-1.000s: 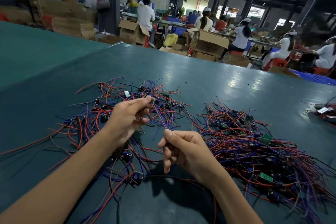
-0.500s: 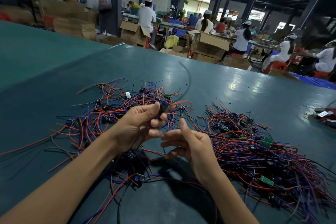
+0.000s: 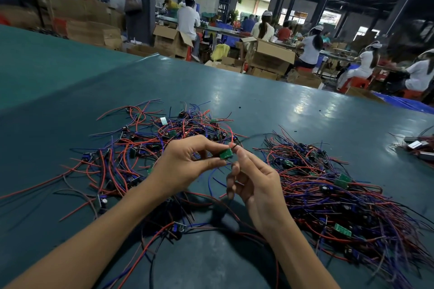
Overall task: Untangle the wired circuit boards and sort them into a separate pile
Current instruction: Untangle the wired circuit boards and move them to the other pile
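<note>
My left forearm (image 3: 94,237) comes in from the near left corner of the surface (image 3: 293,110), my right forearm (image 3: 296,248) from its near edge, right of the middle. Both are bare and slant in toward each other. My left hand (image 3: 185,163) is turned with its palm toward the right, thumb and forefinger pinching a small green circuit board (image 3: 226,154), the other fingers bent beneath. My right hand (image 3: 257,185) stands just beside it, palm facing left, forefinger stretched upward so that its tip lies right by the board. The remaining fingers are curled in, and I cannot tell whether they hold anything.
</note>
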Demonstrator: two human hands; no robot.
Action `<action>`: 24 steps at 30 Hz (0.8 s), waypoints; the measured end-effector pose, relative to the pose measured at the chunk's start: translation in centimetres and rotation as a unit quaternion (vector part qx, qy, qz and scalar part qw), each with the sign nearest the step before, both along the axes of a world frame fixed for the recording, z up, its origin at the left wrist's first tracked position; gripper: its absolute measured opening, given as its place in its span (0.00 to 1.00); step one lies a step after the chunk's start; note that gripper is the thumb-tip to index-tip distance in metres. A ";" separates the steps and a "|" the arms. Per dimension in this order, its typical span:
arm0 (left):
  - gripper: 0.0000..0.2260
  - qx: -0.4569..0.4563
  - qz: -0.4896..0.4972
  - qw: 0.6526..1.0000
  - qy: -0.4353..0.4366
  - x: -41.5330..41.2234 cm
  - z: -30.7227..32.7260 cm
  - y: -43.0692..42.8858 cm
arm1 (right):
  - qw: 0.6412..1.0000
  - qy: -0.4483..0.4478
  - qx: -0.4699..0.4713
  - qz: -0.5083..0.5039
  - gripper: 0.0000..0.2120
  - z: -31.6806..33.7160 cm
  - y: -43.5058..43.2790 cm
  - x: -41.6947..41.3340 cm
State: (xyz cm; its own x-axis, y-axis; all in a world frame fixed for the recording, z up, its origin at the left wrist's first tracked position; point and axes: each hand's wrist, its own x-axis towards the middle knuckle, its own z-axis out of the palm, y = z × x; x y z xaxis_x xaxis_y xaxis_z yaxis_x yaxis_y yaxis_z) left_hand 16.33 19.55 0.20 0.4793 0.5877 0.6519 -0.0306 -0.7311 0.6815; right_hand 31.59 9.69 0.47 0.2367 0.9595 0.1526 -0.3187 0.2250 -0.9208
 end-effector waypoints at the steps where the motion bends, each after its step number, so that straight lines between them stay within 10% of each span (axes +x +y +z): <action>1: 0.14 0.033 0.019 0.999 -0.007 0.1 -0.2 0.0 | 1.000 0.012 0.001 -0.005 0.15 0.1 0.0 0.1; 13: 0.09 0.050 0.004 0.998 0.025 0.1 -0.4 0.0 | 0.997 0.057 -0.026 0.041 0.13 -0.2 0.4 0.5; 24: 0.10 -0.029 0.006 0.998 0.061 -0.6 -1.0 0.8 | 0.989 0.060 0.009 -0.138 0.07 0.7 0.4 0.9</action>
State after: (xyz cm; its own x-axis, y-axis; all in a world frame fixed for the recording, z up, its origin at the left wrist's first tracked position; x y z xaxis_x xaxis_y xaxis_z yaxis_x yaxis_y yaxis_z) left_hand 15.76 20.37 -0.80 0.5461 0.6283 0.5541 0.0638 -0.6907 0.7203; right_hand 32.53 10.06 1.18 0.5071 0.8530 0.1237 -0.3501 0.3349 -0.8748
